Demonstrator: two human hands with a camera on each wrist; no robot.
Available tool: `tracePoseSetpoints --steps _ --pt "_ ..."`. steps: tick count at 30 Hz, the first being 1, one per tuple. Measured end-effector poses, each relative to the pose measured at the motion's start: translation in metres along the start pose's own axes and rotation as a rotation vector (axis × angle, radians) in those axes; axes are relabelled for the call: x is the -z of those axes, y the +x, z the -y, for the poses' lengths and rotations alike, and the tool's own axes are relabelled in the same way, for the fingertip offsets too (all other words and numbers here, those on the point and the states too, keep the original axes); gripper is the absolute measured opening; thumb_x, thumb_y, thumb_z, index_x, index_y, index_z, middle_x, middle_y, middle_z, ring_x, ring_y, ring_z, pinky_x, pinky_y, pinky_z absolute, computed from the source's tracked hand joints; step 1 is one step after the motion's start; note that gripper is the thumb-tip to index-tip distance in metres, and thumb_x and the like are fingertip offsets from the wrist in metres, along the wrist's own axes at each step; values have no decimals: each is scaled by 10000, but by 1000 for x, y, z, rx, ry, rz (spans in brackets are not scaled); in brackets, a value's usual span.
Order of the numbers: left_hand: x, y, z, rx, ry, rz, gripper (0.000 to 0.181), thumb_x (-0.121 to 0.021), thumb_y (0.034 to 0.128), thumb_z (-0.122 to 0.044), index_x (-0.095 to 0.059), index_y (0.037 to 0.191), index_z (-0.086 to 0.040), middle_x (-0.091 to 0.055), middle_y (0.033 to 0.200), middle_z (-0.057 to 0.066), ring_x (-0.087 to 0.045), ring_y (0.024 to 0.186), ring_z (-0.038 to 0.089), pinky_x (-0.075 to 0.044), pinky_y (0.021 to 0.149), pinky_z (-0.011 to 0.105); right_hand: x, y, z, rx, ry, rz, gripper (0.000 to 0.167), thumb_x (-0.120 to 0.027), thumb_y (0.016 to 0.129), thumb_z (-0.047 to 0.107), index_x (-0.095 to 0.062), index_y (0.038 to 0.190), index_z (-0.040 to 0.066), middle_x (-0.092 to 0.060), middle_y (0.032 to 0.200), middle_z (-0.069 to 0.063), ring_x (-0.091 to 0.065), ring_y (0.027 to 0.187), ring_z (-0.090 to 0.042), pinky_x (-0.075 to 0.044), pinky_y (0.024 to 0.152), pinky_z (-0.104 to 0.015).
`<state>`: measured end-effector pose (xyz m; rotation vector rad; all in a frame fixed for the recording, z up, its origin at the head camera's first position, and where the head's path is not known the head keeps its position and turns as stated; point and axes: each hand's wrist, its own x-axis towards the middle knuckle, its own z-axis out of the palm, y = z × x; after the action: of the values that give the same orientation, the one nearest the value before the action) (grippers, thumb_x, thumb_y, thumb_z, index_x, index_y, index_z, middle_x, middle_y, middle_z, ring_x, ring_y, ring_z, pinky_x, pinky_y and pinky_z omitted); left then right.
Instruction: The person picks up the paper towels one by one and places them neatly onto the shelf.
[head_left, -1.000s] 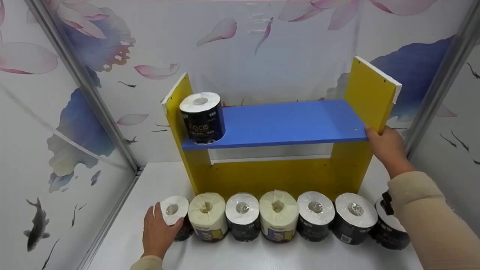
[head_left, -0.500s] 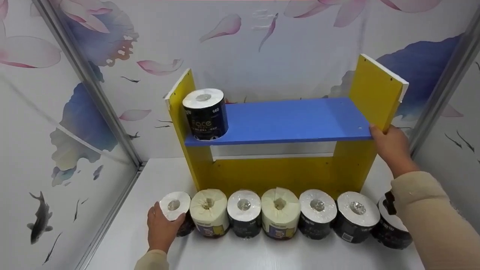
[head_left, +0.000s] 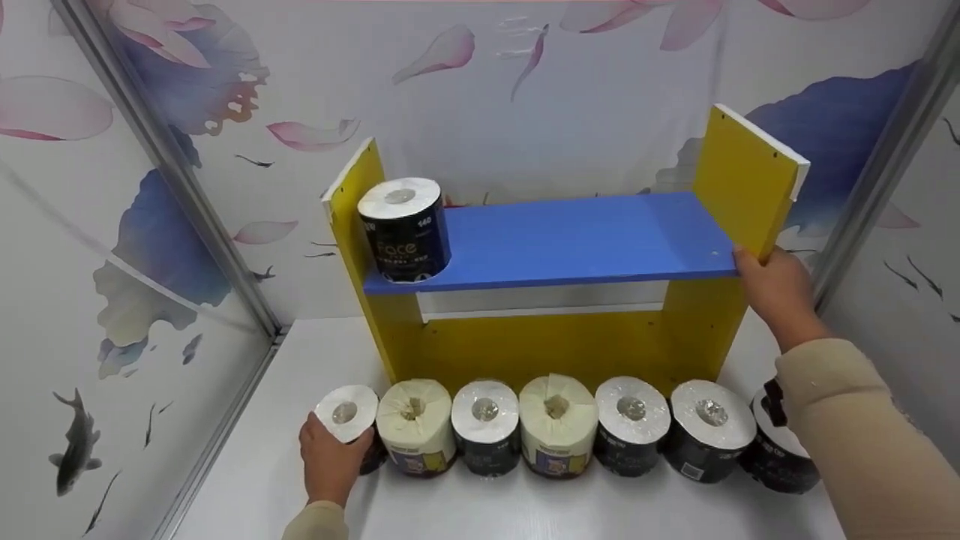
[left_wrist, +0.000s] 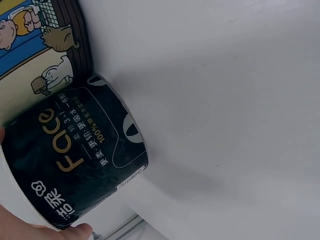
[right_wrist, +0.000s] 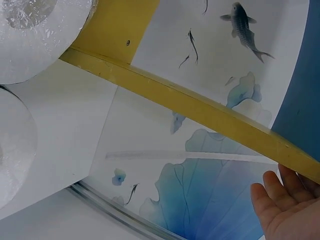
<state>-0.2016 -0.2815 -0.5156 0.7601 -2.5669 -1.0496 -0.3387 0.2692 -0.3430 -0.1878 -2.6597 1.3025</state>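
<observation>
At the front left, my left hand (head_left: 330, 461) grips the leftmost toilet roll (head_left: 365, 401), with the thumb on its near right side and the fingers round the left. In the left wrist view this roll (left_wrist: 85, 145) has a black wrapper lettered "Face" and stands on the white table. My right hand (head_left: 780, 292) holds the right side panel (head_left: 746, 180) of a yellow and blue shelf unit, where the blue board (head_left: 570, 240) meets it. Fingers (right_wrist: 280, 195) lie against the yellow panel edge in the right wrist view. Another black-wrapped roll (head_left: 409, 244) stands upright at the blue board's left end.
Several rolls line up before the shelf, among them two cream-wrapped ones (head_left: 416, 427) and black ones such as the roll (head_left: 631, 442) right of centre. A yellow lower board (head_left: 540, 345) lies behind them. Printed wall panels (head_left: 187, 262) enclose the white table (head_left: 525, 510).
My left hand has shifted slightly right and its fingers have drawn in closer round the leftmost toilet roll. The right hand keeps its hold on the shelf, and the head view has moved a little.
</observation>
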Motion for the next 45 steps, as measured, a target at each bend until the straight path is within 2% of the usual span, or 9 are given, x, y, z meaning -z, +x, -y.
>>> tracePoseSetpoints --steps 3,10,17,22,29,35,45 --pt "-3 -1 0 18 3 -7 1004 -723 812 -276 -78 1449 155 -180 1431 382 -223 1340 518 -239 1095 595 -2 0 0 3 -15 -5 776 -291 981 538 -382 1369 -128 -463 1285 -335 -475 1088 -427 -398 946 -576" --pt "-8 -2 0 44 6 -41 995 -726 800 -276 -98 1430 170 -173 1422 377 -247 1322 525 -271 1079 596 -3 -2 0 -25 -1 14 770 -281 989 525 -341 1403 -121 -436 1334 -337 -463 1148 -445 -367 1008 -602" --pt "-9 -1 -2 79 -11 -20 1061 -726 800 -300 -29 1437 183 -122 1445 387 -210 1339 527 -253 1091 588 -3 -2 -1 -23 28 17 771 -284 991 519 -309 1425 -118 -425 1359 -332 -454 1170 -437 -356 1020 -603" --pt "-9 1 -2 78 -47 -13 1071 -725 795 -308 -25 1431 194 -122 1434 398 -205 1334 532 -249 1094 584 -3 -1 -2 -11 34 6 760 -279 991 518 -330 1418 -109 -434 1347 -328 -457 1158 -423 -368 1007 -587" --pt "-11 0 -3 64 -57 -39 1054 -733 784 -319 -64 1419 192 -161 1406 399 -237 1317 531 -254 1095 582 -3 -2 -2 -8 62 1 754 -283 989 514 -339 1417 -104 -438 1343 -323 -458 1149 -409 -368 1004 -578" --pt "-12 0 -3 62 -67 -55 1087 -740 775 -309 -34 1430 197 -137 1430 405 -213 1335 535 -244 1098 586 -4 -2 -2 -26 94 3 759 -273 987 526 -321 1434 -85 -424 1366 -308 -448 1164 -399 -370 1011 -576" --pt "-13 1 -3 113 -90 -54 1088 -727 799 -286 14 1455 167 -81 1477 384 -166 1370 526 -213 1116 575 -7 -2 2 -13 116 -31 706 -278 995 496 -363 1405 -74 -450 1339 -293 -458 1139 -378 -381 996 -549"
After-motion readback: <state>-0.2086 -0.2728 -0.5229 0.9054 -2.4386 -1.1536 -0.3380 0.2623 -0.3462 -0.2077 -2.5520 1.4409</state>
